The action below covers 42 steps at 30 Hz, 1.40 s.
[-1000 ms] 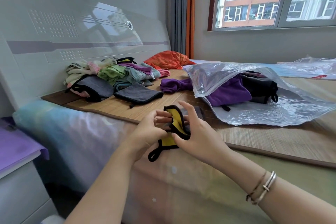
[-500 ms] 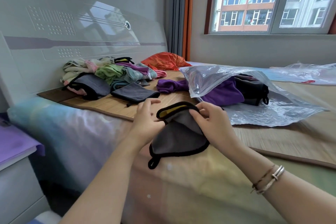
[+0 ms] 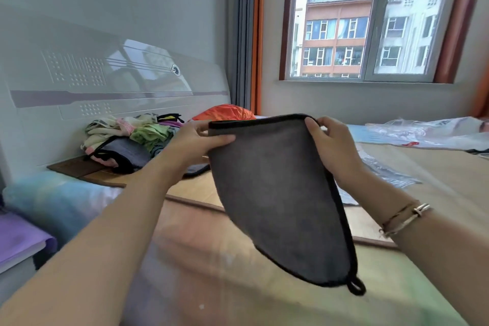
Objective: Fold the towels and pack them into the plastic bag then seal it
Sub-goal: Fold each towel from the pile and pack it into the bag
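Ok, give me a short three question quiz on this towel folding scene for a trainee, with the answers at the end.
1. True or false: the grey towel lies flat on the mat.
2. Which hand wears the bracelets? A) left B) right C) neither
3. Fill in: the towel's hanging loop dangles at its ____ corner.

Key:
1. False. The left hand and right hand each pinch a top corner, so the towel hangs spread in the air.
2. B, on the right wrist.
3. Bottom, nearest the camera.
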{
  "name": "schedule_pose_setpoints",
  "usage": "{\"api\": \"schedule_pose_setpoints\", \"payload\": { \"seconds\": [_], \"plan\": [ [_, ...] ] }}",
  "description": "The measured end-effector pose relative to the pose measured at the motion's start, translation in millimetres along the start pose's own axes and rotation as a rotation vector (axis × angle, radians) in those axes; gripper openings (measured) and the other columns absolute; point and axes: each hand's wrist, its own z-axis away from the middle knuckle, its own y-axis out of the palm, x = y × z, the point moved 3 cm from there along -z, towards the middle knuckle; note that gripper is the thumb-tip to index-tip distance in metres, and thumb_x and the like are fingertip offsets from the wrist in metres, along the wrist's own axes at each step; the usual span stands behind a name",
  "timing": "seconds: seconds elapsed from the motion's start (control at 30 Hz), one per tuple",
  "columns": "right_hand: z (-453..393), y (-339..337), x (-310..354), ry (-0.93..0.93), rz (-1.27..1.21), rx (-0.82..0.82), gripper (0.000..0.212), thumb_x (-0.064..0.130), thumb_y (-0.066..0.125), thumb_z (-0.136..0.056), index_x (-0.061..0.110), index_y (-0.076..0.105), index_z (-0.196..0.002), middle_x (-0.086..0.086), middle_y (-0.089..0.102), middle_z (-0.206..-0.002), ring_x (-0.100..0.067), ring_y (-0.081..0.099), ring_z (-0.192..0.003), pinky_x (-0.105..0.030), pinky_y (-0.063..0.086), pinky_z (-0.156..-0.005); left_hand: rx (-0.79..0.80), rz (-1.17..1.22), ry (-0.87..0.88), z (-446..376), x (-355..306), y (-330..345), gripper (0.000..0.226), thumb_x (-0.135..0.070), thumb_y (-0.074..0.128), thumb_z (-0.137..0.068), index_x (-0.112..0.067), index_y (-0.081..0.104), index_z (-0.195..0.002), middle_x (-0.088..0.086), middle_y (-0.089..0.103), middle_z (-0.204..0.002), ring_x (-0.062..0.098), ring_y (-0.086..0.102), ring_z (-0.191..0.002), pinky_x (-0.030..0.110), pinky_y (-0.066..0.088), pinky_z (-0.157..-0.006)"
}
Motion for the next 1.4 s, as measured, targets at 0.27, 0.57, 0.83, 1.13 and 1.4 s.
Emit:
{"api": "schedule_pose_setpoints", "payload": {
  "seconds": [0.27, 0.57, 0.83, 1.13, 1.4],
  "plan": [
    [-17, 33, -10, 0.132, 0.067, 0.169, 0.027, 0.029, 0.059, -0.092, 0.007, 0.064, -0.078, -0.003, 0.059, -0.068, -0.018, 0.053, -0.067, -0.028, 0.043, -0.064, -0.03, -0.119, -0.002, -13, 4, -34, 0.024, -0.015, 0.075, -0.08, -0.013, 0.072, -0.104, 0.004, 0.074, -0.098, 0.017, 0.068, -0.092, 0.031, 0.055, -0.081],
    [-57, 137, -26, 0.455, -0.054, 0.445, 0.007, 0.007, 0.05, -0.098, 0.006, 0.048, -0.104, -0.02, 0.058, -0.102, -0.023, 0.07, -0.059, -0.032, 0.06, -0.06, -0.139, -0.052, -0.214, -71, 81, -83, 0.012, -0.004, 0.064, -0.089, -0.009, 0.065, -0.1, 0.009, 0.067, -0.095, 0.016, 0.07, -0.056, 0.02, 0.056, -0.051],
    [-20, 164, -64, 0.112, 0.073, 0.381, 0.012, 0.016, 0.054, -0.072, 0.018, 0.058, -0.083, 0.0, 0.063, -0.08, -0.02, 0.06, -0.08, -0.036, 0.049, -0.078, -0.09, 0.047, -0.221, -48, 145, -91, 0.02, 0.007, 0.05, -0.092, -0.001, 0.065, -0.103, 0.018, 0.067, -0.102, 0.025, 0.069, -0.091, 0.032, 0.056, -0.088],
    [28, 173, -95, 0.23, -0.022, 0.407, 0.016, 0.012, 0.051, -0.088, 0.006, 0.066, -0.09, 0.0, 0.059, -0.083, -0.011, 0.052, -0.074, -0.008, 0.038, -0.055, -0.182, 0.063, -0.281, -14, 168, -74, 0.04, 0.016, 0.034, -0.082, 0.001, 0.068, -0.095, 0.017, 0.068, -0.108, 0.02, 0.063, -0.094, 0.028, 0.052, -0.089],
    [9, 175, -106, 0.203, 0.179, 0.29, 0.023, 0.001, 0.05, -0.083, 0.015, 0.062, -0.096, 0.0, 0.058, -0.093, -0.014, 0.052, -0.085, -0.01, 0.035, -0.06, -0.233, 0.132, -0.299, -28, 160, -58, 0.014, -0.002, 0.056, -0.092, -0.006, 0.068, -0.085, 0.014, 0.066, -0.095, 0.022, 0.061, -0.088, 0.029, 0.052, -0.076]
  ]
}}
